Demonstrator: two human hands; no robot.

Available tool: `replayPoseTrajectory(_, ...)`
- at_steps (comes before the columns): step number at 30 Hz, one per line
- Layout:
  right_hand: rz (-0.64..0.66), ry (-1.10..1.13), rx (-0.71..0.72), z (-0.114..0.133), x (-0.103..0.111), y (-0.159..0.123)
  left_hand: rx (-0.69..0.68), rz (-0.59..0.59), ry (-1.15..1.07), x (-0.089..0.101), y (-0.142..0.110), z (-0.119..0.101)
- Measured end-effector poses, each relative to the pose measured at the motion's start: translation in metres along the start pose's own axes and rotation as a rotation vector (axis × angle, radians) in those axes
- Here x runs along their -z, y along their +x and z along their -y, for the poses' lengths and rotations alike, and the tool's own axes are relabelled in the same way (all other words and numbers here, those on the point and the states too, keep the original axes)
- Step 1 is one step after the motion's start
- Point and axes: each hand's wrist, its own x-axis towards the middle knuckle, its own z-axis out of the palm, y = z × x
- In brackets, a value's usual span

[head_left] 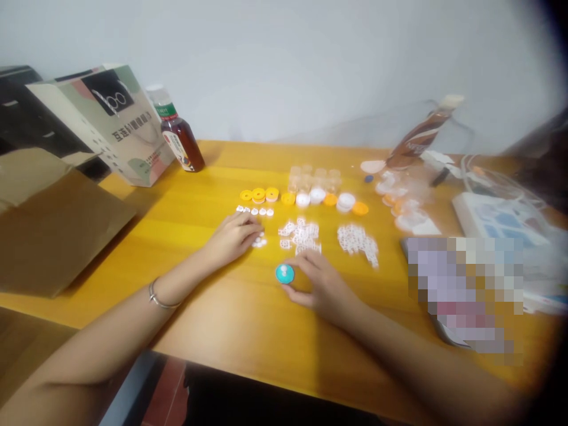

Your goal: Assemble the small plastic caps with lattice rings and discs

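Observation:
My right hand holds a small round teal cap by its rim, between thumb and fingers, above the table's near middle. Small white bits lie on the cap's face. My left hand rests low over the table with its fingers bent together; the fingertips are at a little cluster of white pieces. Whatever they may pinch is hidden. Just beyond that hand runs a short row of small white pieces. Two piles of white openwork pieces, a nearer one and a right one, lie past my right hand.
Behind the piles stretches a row of yellow and white caps, with clear cups at its back. A dark drink bottle, paper bag and brown bag stand left. A brown bottle and plastic clutter occupy the right.

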Motion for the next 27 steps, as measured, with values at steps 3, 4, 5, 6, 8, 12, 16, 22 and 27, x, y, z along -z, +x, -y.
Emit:
replayPoseTrajectory(3, 0.000, -0.004, -0.002, -0.001, 0.000, 0.000, -0.004, -0.022, -0.016, -0.001, 0.000, 0.001)
replayPoseTrajectory(4, -0.003, -0.004, -0.001, -0.001, 0.000, 0.000, 0.000, -0.034, -0.020, -0.001, 0.000, 0.001)
replayPoseTrajectory(5, -0.006, -0.002, 0.001, 0.000, 0.000, 0.000, 0.006, -0.048, -0.026, 0.000, 0.000, 0.000)
replayPoseTrajectory(6, -0.010, 0.000, 0.003, 0.000, 0.000, 0.000, 0.012, -0.067, -0.035, 0.000, 0.001, 0.000)
replayPoseTrajectory(8, -0.018, 0.008, 0.008, 0.000, 0.000, 0.000, 0.027, -0.108, -0.067, 0.002, 0.001, -0.003)
replayPoseTrajectory(12, -0.012, 0.014, 0.016, -0.001, 0.000, -0.001, 0.051, -0.106, -0.184, 0.007, -0.004, -0.015)
replayPoseTrajectory(16, 0.009, 0.005, 0.015, -0.002, 0.000, -0.001, 0.076, -0.042, -0.311, 0.011, -0.011, -0.031)
replayPoseTrajectory(22, 0.011, 0.012, 0.000, -0.002, 0.001, 0.000, 0.109, 0.077, -0.519, 0.015, -0.014, -0.048)
replayPoseTrajectory(27, -0.014, 0.029, 0.013, -0.002, 0.000, 0.000, 0.179, 0.143, -0.665, 0.014, -0.015, -0.050)
